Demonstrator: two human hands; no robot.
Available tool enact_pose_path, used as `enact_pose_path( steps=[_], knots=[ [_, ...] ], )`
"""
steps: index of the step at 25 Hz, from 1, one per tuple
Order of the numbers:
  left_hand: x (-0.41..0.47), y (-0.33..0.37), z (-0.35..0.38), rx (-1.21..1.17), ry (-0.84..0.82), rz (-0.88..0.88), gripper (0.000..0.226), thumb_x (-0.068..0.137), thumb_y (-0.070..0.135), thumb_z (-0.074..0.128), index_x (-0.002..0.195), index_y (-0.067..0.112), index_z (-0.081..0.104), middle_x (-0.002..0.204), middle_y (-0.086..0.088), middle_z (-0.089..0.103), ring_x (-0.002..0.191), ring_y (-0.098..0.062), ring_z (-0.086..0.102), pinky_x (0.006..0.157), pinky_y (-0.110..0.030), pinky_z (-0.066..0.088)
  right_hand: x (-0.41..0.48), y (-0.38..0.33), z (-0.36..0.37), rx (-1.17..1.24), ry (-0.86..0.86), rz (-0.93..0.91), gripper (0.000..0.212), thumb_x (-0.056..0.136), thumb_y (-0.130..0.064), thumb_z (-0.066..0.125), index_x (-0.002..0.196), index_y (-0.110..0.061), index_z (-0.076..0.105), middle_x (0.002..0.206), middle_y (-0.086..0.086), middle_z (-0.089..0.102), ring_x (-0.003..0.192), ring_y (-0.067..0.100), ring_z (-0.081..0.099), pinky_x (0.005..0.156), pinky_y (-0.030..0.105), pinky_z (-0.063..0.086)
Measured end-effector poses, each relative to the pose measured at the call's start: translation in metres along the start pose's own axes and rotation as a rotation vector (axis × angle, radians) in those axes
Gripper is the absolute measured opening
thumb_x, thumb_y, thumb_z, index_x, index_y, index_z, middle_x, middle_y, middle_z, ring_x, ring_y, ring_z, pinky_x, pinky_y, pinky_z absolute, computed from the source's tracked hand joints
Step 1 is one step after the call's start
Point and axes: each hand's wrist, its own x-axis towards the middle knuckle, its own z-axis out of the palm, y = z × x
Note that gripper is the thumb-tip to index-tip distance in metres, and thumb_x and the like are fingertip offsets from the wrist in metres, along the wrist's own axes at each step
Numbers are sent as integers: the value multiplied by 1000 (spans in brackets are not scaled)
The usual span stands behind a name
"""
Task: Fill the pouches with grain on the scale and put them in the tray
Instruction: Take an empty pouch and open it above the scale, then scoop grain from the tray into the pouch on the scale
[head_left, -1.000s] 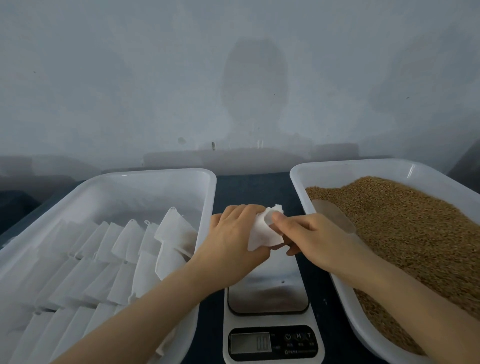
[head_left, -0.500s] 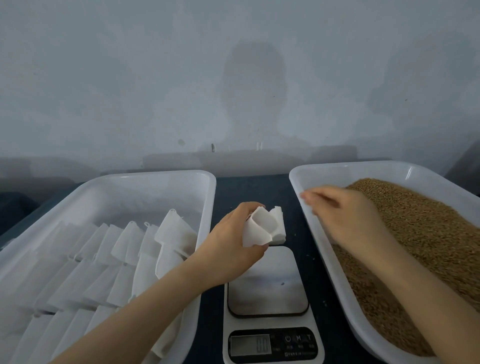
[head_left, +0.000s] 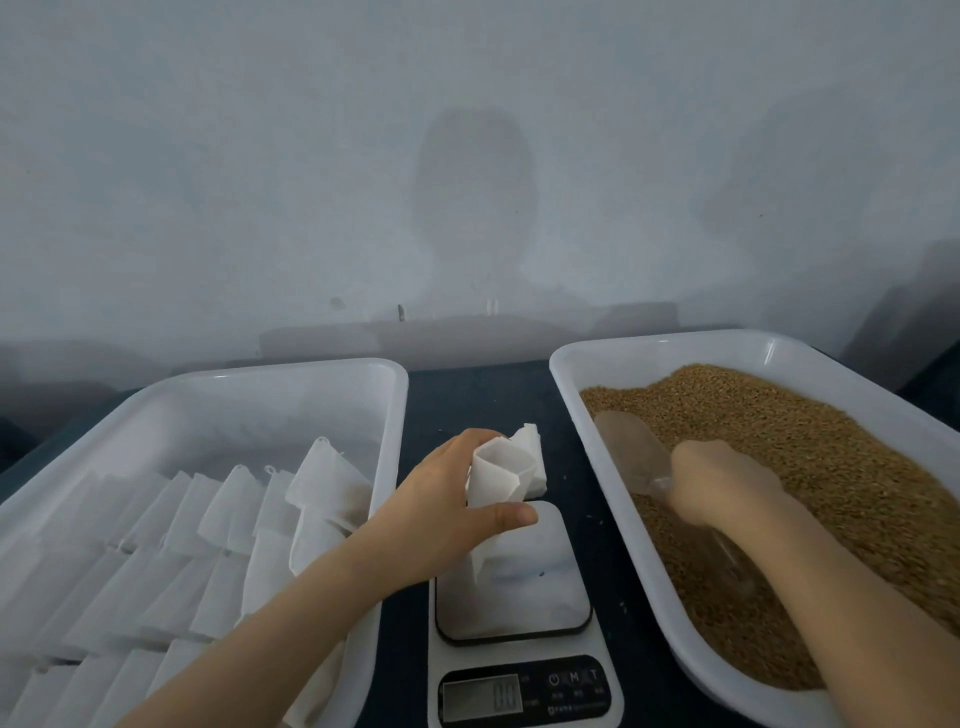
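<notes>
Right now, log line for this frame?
left hand: holds open pouch over scale | right hand: grips scoop in grain | fill: not started

scale (head_left: 519, 613) at front centre of surface (head_left: 478, 400), between two trays. left tray (head_left: 291, 370): pouches (head_left: 208, 519) in rows. right tray (head_left: 660, 338): grain (head_left: 831, 467), scoop (head_left: 628, 457) in its left part, handle in right hand (head_left: 722, 483). pouch (head_left: 506, 475) in left hand (head_left: 447, 514), above scale platform. wall (head_left: 467, 156) behind all.

Left hand (head_left: 452, 512): bare forearm enters from lower left, angled up toward centre. Fingers curl round a white pouch (head_left: 501, 473), thumb across its near side, mouth held open.

Right hand (head_left: 719, 480): bare forearm enters from lower right, knuckles up, fingers wrapped round the handle of a clear scoop (head_left: 631, 452). Slightly blurred.

Hands apart.
</notes>
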Motion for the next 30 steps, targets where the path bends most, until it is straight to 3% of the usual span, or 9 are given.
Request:
enact_pose_path(
  steps=[4,7,10,18,23,26,30],
  knots=[
    [-1,1,-1,12,-28,0,66,79,45,72,134,32,38,129,10,50,113,-15,53,98,-38,49,0,-3,-1,170,40,21,36,91,-38,53,104,-4,58,75,1,52,67,17,55,58,26,45],
    [-2,1,-1,15,-22,2,65,80,44,71,134,30,39,129,9,50,113,-15,52,98,-39,49,3,0,-1,302,119,134,46,87,-31,62,118,-2,42,95,11,57,86,28,58,69,33,46],
    [-1,2,0,39,-26,-10,65,80,44,71,135,30,38,131,8,49,114,-15,52,100,-39,48,12,9,3,341,206,161,41,90,-15,58,122,-1,36,111,20,58,95,34,59,72,38,46],
    [2,-1,2,75,-51,-10,66,80,45,70,136,30,38,133,8,48,116,-15,50,101,-40,46,36,13,19,359,168,265,61,90,-4,52,140,1,17,131,28,32,116,41,42,92,47,43],
    [3,-4,2,106,-65,-11,69,79,49,70,137,31,37,134,10,46,117,-13,49,101,-40,46,38,-9,32,359,125,150,51,92,1,42,137,2,18,132,29,32,117,39,42,94,43,41],
    [5,-5,3,118,-76,-8,69,79,49,70,137,30,36,135,10,45,117,-13,49,101,-40,46,35,-12,32,375,119,47,39,93,-2,42,130,3,29,126,27,41,112,39,47,87,41,41],
    [4,-5,3,146,-86,-1,69,80,50,68,137,31,35,135,10,45,117,-13,48,101,-39,46,25,-22,21,495,58,62,44,94,-7,44,134,5,29,125,25,47,106,35,53,81,37,45]
  ],
)
